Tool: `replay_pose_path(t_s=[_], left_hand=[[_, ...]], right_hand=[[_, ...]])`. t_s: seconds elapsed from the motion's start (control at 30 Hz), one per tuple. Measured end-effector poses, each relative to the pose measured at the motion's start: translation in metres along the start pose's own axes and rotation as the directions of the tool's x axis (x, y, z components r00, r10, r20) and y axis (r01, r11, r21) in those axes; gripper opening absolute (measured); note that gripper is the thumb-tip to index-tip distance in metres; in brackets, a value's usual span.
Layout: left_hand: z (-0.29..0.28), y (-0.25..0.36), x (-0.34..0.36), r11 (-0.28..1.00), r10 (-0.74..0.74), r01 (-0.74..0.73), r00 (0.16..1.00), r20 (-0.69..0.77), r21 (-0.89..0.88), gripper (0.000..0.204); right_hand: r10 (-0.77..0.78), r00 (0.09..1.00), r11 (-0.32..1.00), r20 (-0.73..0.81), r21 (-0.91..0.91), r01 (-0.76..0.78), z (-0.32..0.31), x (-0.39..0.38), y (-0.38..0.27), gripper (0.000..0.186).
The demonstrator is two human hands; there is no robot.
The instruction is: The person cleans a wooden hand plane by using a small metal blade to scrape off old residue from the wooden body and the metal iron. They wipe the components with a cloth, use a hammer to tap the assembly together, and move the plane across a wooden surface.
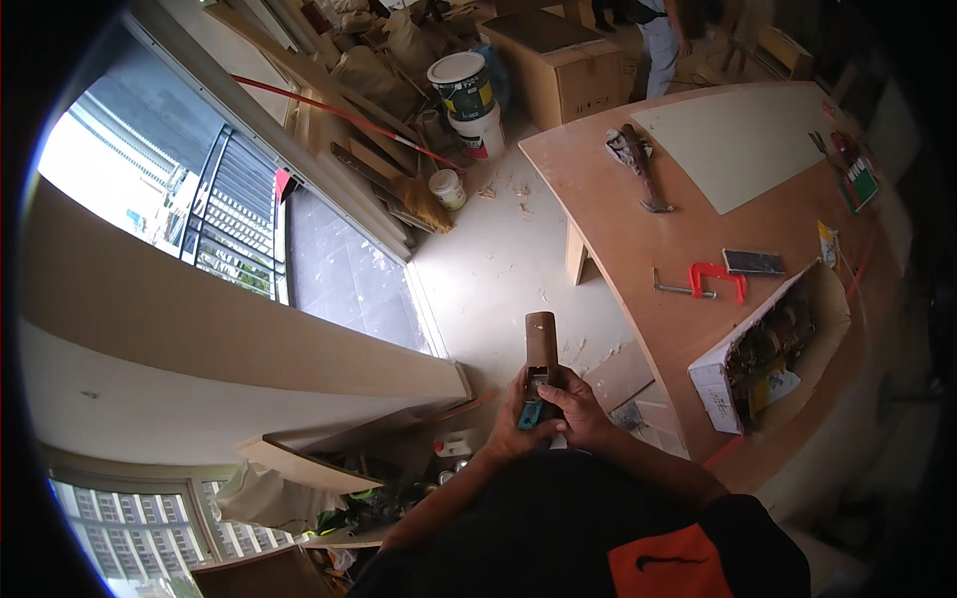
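Observation:
Close in front of my body I hold a brown wooden hand plane (pixel 540 339), its long front end pointing away from me. My left hand (pixel 511 429) wraps round its left side, near a teal patch at the rear. My right hand (pixel 581 411) grips the other side, with its thumb laid over the top by the blade opening. The palms hide most of the plane's rear half. Both hands are off the table and above the floor.
To the right stands a wooden table (pixel 598 189) bearing a hammer (pixel 648 184), a red clamp (pixel 733 277), a dark rectangular block (pixel 753 262), a pale sheet (pixel 743 140) and an open cardboard box (pixel 713 389). Buckets (pixel 461 85) stand beyond. Another person (pixel 658 50) is at the back.

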State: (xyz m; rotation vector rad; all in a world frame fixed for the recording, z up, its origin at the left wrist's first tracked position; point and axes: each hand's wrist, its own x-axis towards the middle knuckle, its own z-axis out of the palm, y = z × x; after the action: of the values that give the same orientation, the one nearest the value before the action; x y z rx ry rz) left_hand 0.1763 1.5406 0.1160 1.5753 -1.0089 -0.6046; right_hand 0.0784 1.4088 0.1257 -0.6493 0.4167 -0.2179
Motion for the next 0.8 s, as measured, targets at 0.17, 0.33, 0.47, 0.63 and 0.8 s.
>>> replay_pose_path(t_s=[0.17,0.33,0.47,0.63,0.8], left_hand=[[-0.065,-0.033,0.101,0.998,-0.064,0.065,0.996,0.065,-0.021,0.095],[-0.138,-0.097,0.23,0.895,-0.271,0.318,0.945,0.184,-0.313,0.089],[-0.19,-0.118,0.304,0.69,-0.507,0.575,0.817,0.273,-0.439,0.098],[-0.237,-0.19,0.401,0.579,-0.537,0.617,0.78,0.321,-0.533,0.072],[-0.3,-0.272,0.518,0.496,-0.673,0.757,0.644,0.363,-0.424,0.046]], right_hand=[[0.011,1.0,1.0,0.006,0.007,-0.011,0.011,0.109,-0.02,0.04],[0.082,0.996,0.991,-0.033,-0.103,-0.085,0.006,0.235,-0.046,0.069],[0.072,0.928,0.959,-0.366,-0.229,-0.165,0.017,0.303,-0.09,0.088],[-0.661,0.631,0.631,-0.405,-0.756,0.175,-0.097,0.388,-0.144,0.069],[-0.878,0.316,0.107,-0.36,-0.791,-0.603,-0.205,0.433,-0.247,0.055]])
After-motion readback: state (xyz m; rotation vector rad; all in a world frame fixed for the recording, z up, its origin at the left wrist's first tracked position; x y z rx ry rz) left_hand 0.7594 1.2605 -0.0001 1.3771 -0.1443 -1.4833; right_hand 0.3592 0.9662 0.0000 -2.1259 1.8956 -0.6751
